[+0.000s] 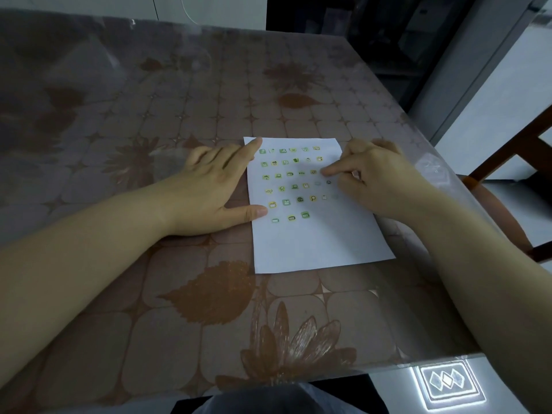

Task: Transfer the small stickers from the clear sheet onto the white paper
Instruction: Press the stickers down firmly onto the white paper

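Note:
The white paper (319, 243) lies on the table in front of me, with several rows of small green and yellow stickers (286, 202) on its upper half. My left hand (209, 186) rests flat, fingers spread; its index finger and thumb lie on the paper's left edge. My right hand (379, 177) is over the paper's right edge, fingers curled, index fingertip pressed on the paper at the right end of the third row. Whether a sticker is under that fingertip is hidden. A shiny clear sheet (433, 167) seems to lie by the table's right edge.
The table (179, 121) has a brown flower-patterned cloth under clear plastic. Its right edge runs just beyond my right hand, and its near edge is by my lap. A wooden chair (507, 162) stands to the right of the table.

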`<state>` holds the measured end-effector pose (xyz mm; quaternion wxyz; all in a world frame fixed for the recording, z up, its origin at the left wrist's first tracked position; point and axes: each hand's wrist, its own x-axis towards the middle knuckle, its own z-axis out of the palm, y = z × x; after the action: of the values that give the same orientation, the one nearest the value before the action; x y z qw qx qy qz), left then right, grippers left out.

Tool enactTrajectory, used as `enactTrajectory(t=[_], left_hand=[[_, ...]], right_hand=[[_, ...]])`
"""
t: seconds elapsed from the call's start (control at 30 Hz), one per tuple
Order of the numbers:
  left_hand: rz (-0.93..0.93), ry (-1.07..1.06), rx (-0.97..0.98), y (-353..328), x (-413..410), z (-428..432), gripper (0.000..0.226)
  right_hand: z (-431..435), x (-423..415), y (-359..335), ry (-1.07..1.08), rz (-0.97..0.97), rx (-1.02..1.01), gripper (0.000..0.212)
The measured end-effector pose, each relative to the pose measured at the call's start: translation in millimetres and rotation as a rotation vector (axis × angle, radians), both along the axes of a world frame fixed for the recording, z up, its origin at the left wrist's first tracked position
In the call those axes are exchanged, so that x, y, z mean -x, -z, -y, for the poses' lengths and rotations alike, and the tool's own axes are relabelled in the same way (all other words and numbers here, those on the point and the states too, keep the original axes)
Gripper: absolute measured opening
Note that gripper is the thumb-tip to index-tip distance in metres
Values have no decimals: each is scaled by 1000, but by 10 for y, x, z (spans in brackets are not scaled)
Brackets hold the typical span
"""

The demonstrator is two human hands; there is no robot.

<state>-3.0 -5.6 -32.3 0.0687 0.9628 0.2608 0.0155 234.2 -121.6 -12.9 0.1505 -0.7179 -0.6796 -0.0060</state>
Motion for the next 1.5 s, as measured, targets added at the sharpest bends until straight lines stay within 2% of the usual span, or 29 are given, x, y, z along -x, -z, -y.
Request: enactTrajectory(t=[0.23,0.47,0.7,0.83,1.0,1.27,1.4,1.5], left_hand=[[-1,0,-13,15,-1,-9,99],[14,12,-22,15,1,-5,99],[23,25,-56,-6,1,19,95],[33,29,-62,-19,8,27,92],[22,29,-63,-22,6,40,96],[16,32,-80,-13,-1,23,95],[31,26,-78,-18,-5,33,93],[29,26,-83,-32,-4,33,94]], right_hand=[[-44,-13,41,130,-148,-111,36],[-66,4,93,96,-21,26,41],[-96,35,70,108,37,42,40],[-69,85,86,105,53,-10,55],[-103,130,107,57,109,10,55],[-171,96,112,63,73,50,41],[-120,156,118,67,48,10,55],[-125,210,109,56,52,4,57]])
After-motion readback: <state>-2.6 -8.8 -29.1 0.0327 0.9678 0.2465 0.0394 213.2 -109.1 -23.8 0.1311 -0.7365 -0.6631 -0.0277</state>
